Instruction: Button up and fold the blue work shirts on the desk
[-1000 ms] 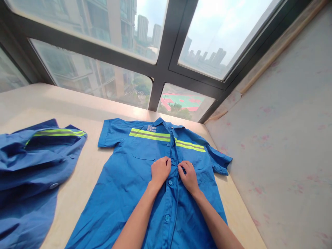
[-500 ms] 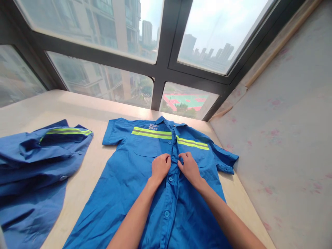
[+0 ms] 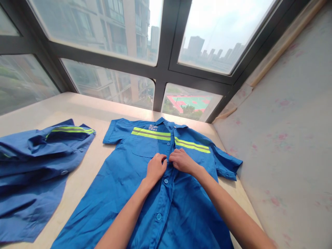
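Note:
A blue short-sleeved work shirt (image 3: pixel 135 166) with yellow-green reflective stripes lies spread face up, collar toward the window. My left hand (image 3: pixel 156 168) is closed at the button placket, its thumb and forefinger pinching the fabric edge at mid-chest. Close beside it, my right hand (image 3: pixel 183 160) has its fingers bent down onto the opposite front edge, gripping the cloth. Whatever lies between the two sets of fingertips is hidden. One button (image 3: pixel 168 143) shows above the hands; a second button (image 3: pixel 166 181) and a third button (image 3: pixel 159 217) show below them on the placket.
On the left lies another blue garment (image 3: pixel 33 173), rumpled, with a reflective stripe. Both rest on a pale wooden surface (image 3: pixel 85 152). Dark-framed windows (image 3: pixel 160 69) stand along the back, and a flowered wall (image 3: pixel 280 138) borders the right side.
My right hand has moved left, bringing its front edge against the left hand's fingers, so the gap between the hands has narrowed. The view has shifted slightly.

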`<state>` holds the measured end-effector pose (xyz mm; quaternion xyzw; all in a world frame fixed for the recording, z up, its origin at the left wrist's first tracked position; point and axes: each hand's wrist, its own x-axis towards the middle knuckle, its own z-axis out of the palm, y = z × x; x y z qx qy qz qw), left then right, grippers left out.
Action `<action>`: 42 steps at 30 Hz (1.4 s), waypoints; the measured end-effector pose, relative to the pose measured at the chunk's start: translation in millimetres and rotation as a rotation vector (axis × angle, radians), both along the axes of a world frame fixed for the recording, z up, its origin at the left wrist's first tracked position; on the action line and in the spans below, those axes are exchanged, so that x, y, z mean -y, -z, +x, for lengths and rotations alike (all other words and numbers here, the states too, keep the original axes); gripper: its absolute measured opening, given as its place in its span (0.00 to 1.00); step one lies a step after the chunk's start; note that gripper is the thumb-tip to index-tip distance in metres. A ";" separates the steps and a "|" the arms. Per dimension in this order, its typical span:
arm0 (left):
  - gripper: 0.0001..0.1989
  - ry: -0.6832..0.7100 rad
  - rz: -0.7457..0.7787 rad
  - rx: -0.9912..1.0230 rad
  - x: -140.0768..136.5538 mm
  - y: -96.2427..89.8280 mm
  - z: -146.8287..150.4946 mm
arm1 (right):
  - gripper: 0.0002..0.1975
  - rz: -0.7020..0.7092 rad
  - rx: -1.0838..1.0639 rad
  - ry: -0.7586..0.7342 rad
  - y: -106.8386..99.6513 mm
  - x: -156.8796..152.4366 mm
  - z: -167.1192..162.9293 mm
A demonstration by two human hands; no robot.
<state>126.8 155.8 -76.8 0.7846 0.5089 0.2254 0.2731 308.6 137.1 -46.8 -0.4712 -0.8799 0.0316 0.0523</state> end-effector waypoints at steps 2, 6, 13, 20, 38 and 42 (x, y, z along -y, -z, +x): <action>0.13 0.018 0.013 -0.045 3.0 -0.8 0.3 | 0.11 0.031 0.023 -0.025 0.3 -0.4 0.6; 0.13 0.065 0.018 -0.113 5.3 -1.9 -0.2 | 0.11 0.150 -0.099 -0.003 5.4 -2.8 2.4; 0.13 0.053 -0.002 -0.085 0.9 -4.1 -2.3 | 0.12 0.141 -0.369 0.074 23.2 1.9 -8.7; 0.10 -0.005 -0.059 0.069 0.7 -5.0 -1.3 | 0.12 0.111 -0.527 0.096 37.8 10.2 -3.4; 0.08 -0.066 -0.193 0.425 -2.6 0.6 0.7 | 0.13 0.279 -0.553 0.156 52.7 12.6 4.3; 0.08 -0.053 -0.139 0.364 -1.9 1.7 1.6 | 0.14 0.300 -0.530 0.167 54.6 11.8 4.4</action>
